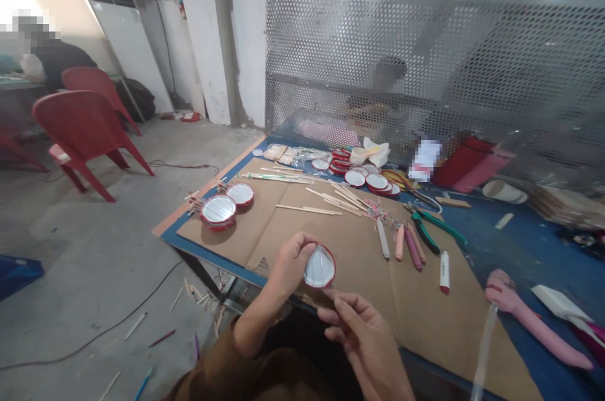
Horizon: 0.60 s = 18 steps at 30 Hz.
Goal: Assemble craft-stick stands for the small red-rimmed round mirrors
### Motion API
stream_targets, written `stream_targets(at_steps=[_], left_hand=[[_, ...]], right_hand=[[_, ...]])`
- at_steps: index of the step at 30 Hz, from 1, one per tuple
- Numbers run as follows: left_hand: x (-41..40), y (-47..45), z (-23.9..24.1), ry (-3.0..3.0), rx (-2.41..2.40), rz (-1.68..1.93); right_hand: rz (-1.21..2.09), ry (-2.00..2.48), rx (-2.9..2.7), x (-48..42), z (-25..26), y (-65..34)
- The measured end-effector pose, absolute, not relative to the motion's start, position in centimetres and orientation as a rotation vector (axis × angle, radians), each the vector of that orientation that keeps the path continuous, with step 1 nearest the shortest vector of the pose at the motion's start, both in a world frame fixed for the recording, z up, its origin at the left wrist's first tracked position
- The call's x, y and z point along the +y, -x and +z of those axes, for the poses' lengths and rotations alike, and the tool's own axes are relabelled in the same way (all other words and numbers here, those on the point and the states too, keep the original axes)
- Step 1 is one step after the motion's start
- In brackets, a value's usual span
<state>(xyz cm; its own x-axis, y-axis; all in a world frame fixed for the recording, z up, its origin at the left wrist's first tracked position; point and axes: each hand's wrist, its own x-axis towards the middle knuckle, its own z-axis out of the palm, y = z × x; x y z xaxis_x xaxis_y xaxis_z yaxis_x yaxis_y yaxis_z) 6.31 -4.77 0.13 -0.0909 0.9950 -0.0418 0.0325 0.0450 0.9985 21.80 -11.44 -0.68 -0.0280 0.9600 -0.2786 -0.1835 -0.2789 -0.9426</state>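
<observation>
My left hand (289, 264) is closed around a small round red-rimmed disc (320, 267) with a white face, held just above the near edge of the brown cardboard sheet (363, 262). Just below the disc, my right hand (366, 338) has thumb and fingers pinched together on what looks like a thin wooden stick (316, 294). Two finished red-rimmed discs with sticks (225, 205) lie at the cardboard's left end. Several more red-rimmed discs (366, 179) lie at the far side.
Flat wooden sticks (326, 199), pens and markers (409, 243), green-handled pliers (432, 229) and a pink glue gun (529, 319) lie on the blue table (534, 249). A perforated metal screen (425, 67) stands behind, with another person beyond. Red chairs (85, 130) stand left.
</observation>
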Motion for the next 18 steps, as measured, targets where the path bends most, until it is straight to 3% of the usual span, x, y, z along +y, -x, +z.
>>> stream_targets(at_steps=[3, 11, 18], left_hand=[[-4.8, -6.4, 0.1, -1.165, 1.340, 1.238], [-5.2, -6.4, 0.0, -1.405, 1.309, 1.195], [-5.2, -6.3, -1.1, -1.480, 1.316, 1.192]], right_hand=[[1.422, 1.321, -0.867, -11.5, -0.6, -21.9], [1.148, 1.525, -1.373, -9.6, -0.1, -20.4], [1.422, 1.385, -1.298, -8.0, 1.7, -19.4]])
